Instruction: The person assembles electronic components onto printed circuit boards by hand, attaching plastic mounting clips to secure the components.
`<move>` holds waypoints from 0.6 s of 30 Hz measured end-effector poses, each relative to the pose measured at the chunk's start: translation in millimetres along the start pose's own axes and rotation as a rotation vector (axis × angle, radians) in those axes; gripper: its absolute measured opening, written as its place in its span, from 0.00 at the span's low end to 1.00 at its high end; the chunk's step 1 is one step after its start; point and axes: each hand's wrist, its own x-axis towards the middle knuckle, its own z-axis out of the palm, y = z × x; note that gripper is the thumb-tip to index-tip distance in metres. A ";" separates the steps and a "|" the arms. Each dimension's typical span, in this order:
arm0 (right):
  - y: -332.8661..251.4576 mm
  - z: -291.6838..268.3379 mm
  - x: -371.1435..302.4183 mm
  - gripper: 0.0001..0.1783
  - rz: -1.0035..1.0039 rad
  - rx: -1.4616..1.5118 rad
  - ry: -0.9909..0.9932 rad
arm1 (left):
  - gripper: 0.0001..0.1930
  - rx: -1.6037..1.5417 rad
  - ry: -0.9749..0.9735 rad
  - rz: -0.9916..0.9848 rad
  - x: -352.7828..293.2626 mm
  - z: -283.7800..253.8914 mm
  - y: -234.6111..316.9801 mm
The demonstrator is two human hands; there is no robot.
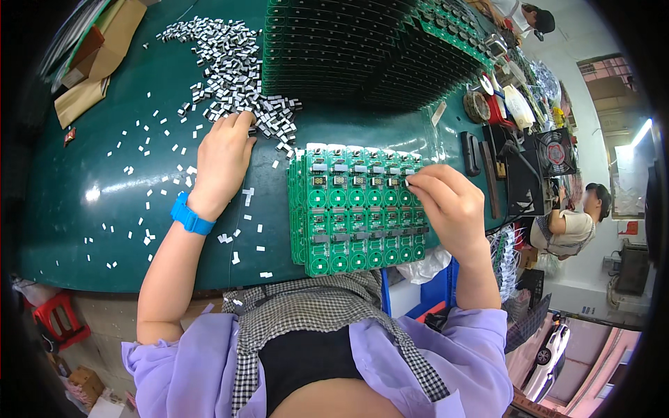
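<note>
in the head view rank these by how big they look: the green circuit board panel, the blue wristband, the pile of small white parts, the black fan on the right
1. Pile of small white parts
2. Green circuit board panel, close to the pile in spread, so that order is unsure
3. Black fan, farther off and near the bent rim
4. Blue wristband

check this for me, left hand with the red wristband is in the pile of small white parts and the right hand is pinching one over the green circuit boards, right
Not quite: the wristband is blue, not red, as the head view shows. The rest holds: the left hand reaches into the pile of small white parts, and the right hand pinches one over the green circuit boards.
</note>
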 end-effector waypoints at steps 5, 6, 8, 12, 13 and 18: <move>-0.8 0.5 0.5 0.08 -0.008 -0.023 -0.008 | 0.10 -0.054 0.002 -0.020 -1.4 1.0 -6.0; -1.4 1.0 0.0 0.09 -0.014 -0.033 -0.008 | 0.10 -0.107 0.003 -0.064 -2.2 0.7 -6.1; -3.6 -0.1 -0.8 0.09 -0.022 -0.044 -0.005 | 0.10 -0.151 0.016 -0.072 -1.3 -6.0 -5.2; -7.1 -3.7 0.1 0.12 -0.027 -0.034 -0.053 | 0.12 -0.540 0.069 -0.120 -3.5 -27.3 2.5; -6.1 -5.5 -1.0 0.13 -0.028 -0.054 -0.071 | 0.12 -0.649 0.031 -0.132 -2.7 -40.7 18.1; -44.6 -17.6 1.1 0.19 0.048 0.357 -0.014 | 0.23 -1.179 -0.321 0.049 -40.0 -93.1 99.3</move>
